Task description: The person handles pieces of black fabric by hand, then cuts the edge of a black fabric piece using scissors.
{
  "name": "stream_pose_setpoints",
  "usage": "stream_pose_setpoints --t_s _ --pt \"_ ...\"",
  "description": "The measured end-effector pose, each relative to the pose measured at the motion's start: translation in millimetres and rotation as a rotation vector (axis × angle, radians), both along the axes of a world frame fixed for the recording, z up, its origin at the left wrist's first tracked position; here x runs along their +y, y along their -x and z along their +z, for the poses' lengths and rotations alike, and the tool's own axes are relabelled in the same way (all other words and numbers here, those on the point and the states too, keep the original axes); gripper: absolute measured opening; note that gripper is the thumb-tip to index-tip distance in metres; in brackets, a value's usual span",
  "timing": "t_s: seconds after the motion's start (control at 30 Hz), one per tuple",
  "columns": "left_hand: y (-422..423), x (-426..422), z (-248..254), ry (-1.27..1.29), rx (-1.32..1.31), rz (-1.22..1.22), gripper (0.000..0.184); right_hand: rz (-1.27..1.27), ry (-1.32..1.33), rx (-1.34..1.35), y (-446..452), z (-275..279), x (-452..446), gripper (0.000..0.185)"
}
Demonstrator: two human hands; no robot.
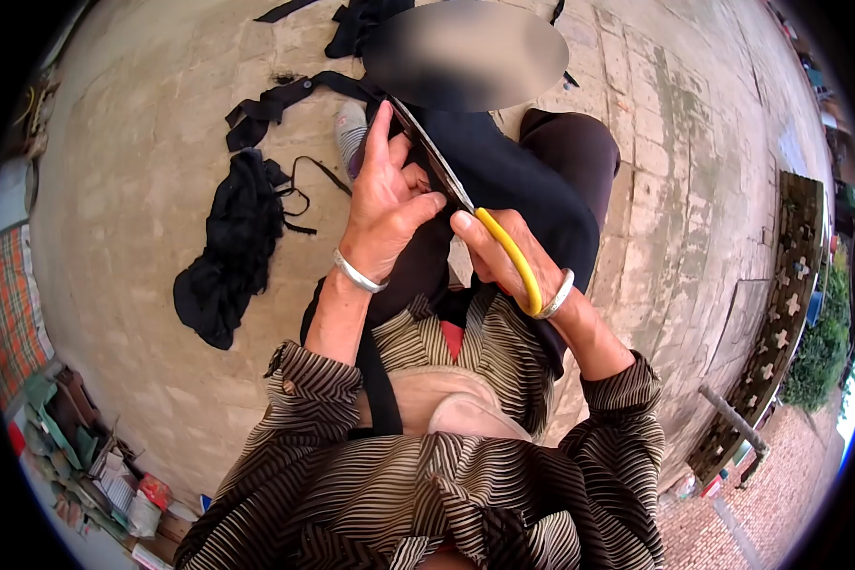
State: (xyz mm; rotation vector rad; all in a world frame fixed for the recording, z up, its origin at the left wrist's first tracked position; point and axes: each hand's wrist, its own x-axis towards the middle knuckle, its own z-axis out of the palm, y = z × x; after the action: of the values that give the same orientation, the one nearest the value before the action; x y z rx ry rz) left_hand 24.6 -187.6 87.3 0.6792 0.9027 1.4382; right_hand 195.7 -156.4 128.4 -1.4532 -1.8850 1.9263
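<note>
My right hand (513, 258) is closed round the yellow handle (514, 255) of a pair of scissors. Their long blades (433, 155) point up and left, past the fingers of my left hand. My left hand (387, 204) has its index finger stretched up beside the blade tips, while the other fingers and thumb bend in on dark cloth. That black cloth (513, 176) lies across my lap and knees; its exact edge at the blades is hard to make out. Each wrist wears a silver bangle.
A crumpled black cloth (230, 249) with loose ties lies on the paved floor (142, 190) to the left. Black strips (266, 106) are strewn beyond my foot. Assorted clutter (104, 465) stands at lower left; a patterned low wall (765, 332) runs along the right. A blurred oval hides the top middle.
</note>
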Motion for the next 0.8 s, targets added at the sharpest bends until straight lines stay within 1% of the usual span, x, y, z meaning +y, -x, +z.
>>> stream_pose_setpoints --t_s 0.03,0.1,0.13,0.2,0.23,0.3,0.33,0.4,0.53,0.67,0.77,0.8 --pt "0.1 0.2 -0.1 -0.001 0.001 -0.001 0.098 0.0 -0.001 0.001 0.0 0.1 -0.9 0.06" --pt "1.2 0.1 -0.4 0.002 0.007 -0.009 0.099 -0.01 0.08 0.11 0.1 0.4 -3.8 0.049" --pt "1.6 -0.3 -0.4 0.007 0.011 -0.016 0.099 -0.009 0.079 0.11 0.3 -4.3 -5.6 0.049" --pt "0.5 -0.8 0.3 0.01 0.013 -0.02 0.099 0.04 -0.16 0.112 2.0 -14.4 -9.6 0.048" --pt "-0.2 -0.4 0.5 0.012 0.014 -0.023 0.099 0.04 -0.161 0.112 1.3 -13.2 -8.0 0.048" --pt "-0.3 -0.4 -1.1 0.015 0.015 -0.02 0.099 0.057 -0.059 0.106 1.7 -7.9 -2.9 0.048" --pt "-0.1 0.3 -1.3 0.017 0.017 -0.017 0.1 0.057 -0.061 0.107 2.4 -7.6 -1.1 0.048" --pt "-0.3 0.7 -0.6 0.015 0.006 -0.014 0.1 -0.021 0.067 0.073 3.9 -7.5 2.2 0.065" --pt "-1.7 0.9 0.7 0.001 0.001 -0.014 0.1 -0.005 -0.028 0.005 6.7 3.4 4.6 0.066" --pt "-1.1 1.3 -0.5 0.013 -0.021 -0.023 0.102 -0.005 -0.013 -0.001 6.0 -1.7 5.5 0.065" --pt "-1.8 0.4 0.2 -0.002 0.015 -0.016 0.1 -0.004 -0.017 -0.011 5.1 -5.5 5.5 0.063" --pt "-1.5 0.5 0.5 0.005 0.026 -0.015 0.099 -0.017 0.042 0.036 4.3 -4.5 5.8 0.063"
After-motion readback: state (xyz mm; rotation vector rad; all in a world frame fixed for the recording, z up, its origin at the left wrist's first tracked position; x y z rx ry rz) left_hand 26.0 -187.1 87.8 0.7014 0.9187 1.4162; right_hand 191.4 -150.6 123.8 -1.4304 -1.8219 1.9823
